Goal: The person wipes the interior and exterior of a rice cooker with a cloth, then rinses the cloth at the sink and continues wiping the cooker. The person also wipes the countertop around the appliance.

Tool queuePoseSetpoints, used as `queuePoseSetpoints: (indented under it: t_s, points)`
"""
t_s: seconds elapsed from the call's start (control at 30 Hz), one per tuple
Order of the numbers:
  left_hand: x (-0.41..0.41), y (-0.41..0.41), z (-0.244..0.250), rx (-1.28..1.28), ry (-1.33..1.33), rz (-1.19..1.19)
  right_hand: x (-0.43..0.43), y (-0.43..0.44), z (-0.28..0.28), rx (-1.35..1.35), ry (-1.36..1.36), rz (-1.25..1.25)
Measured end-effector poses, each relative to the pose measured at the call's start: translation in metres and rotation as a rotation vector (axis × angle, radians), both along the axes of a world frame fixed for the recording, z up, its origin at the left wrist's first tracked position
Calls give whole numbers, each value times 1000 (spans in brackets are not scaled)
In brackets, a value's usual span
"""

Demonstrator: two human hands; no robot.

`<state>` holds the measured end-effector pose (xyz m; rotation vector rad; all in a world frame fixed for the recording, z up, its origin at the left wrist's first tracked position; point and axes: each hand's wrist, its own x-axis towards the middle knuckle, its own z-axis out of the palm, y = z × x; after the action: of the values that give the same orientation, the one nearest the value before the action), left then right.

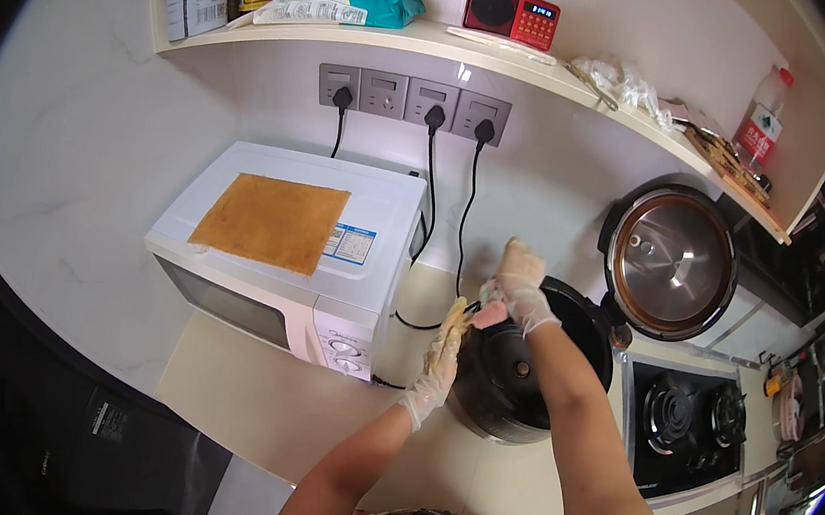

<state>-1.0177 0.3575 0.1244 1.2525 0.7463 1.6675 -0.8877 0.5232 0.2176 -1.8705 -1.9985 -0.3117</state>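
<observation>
Both hands wear thin translucent gloves. My right hand (pixel 521 280) is closed on a crumpled pink and pale green cloth (pixel 491 312) at the back left rim of a black electric pressure cooker (pixel 501 418). My left hand (pixel 446 348) is beside the cooker's left side, its fingers pointing up towards the cloth and a black cord; whether it grips either is unclear. The cooker's round lid (pixel 672 262) stands raised at the right, its metal inside showing. My right forearm covers part of the cooker's dark interior.
A white microwave (pixel 346 318) with a brown cloth (pixel 273 222) on top stands left. Black cords run from wall sockets (pixel 413 103) behind the counter (pixel 277 402). Right is a gas hob (pixel 685 422). Overhead, a shelf (pixel 405 42) holds a red radio (pixel 512 16) and a plastic bottle (pixel 762 121).
</observation>
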Motion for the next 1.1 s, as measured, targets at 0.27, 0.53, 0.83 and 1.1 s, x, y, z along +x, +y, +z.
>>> queuePoseSetpoints:
  t_s: [0.27,0.53,0.83,1.1]
  points:
    - [-7,-19,2,-99,134,48,-50,-105,-16,121,19,487]
    - [8,-100,26,-69,187,-18,-14,-182,2,73,117,676]
    - [-31,-132,41,-180,79,35,11,-221,67,-403,1639,498]
    - [-33,-158,84,-91,-59,14,-41,-301,41,-84,818,856]
